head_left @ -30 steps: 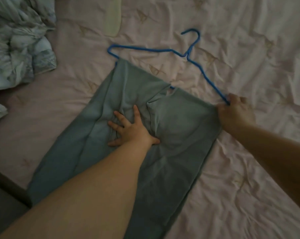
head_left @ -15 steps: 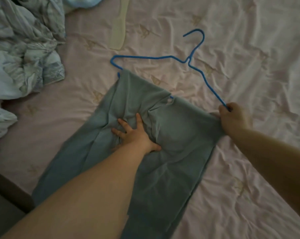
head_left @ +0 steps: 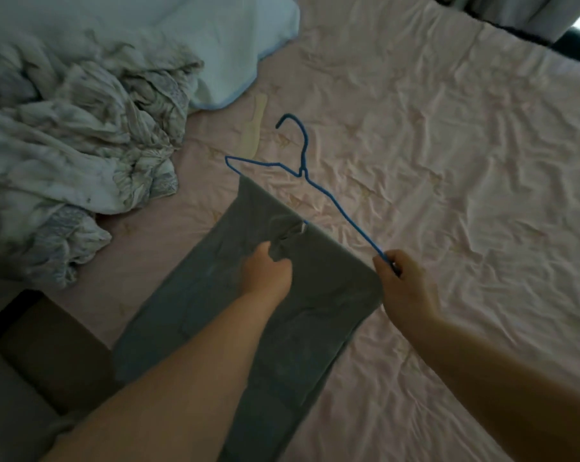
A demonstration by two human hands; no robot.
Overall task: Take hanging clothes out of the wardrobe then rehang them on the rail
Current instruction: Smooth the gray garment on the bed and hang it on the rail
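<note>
Left of the garment (head_left: 282,311), a crumpled quilt (head_left: 75,135) is heaped on the pink sheet (head_left: 448,161), with a pale pillow (head_left: 235,45) beyond it and a cream strip (head_left: 253,135) just past the garment's top edge. The grey-green garment lies flat on the sheet, its lower part hanging off the bed's near edge, its top folded over the bar of the blue hanger (head_left: 301,168). The left hand (head_left: 265,271) rests on the middle of the garment, fingers bunched into a pinch of loose cloth near the fold. To the right, the right hand (head_left: 405,281) is curled tight on the hanger's right corner. The cloth looks soft, light and limp, so it would likely slide off the thin, stiff wire if tilted; holding the hanger by its neck or hook, with the fold pinched, seems safest.
</note>
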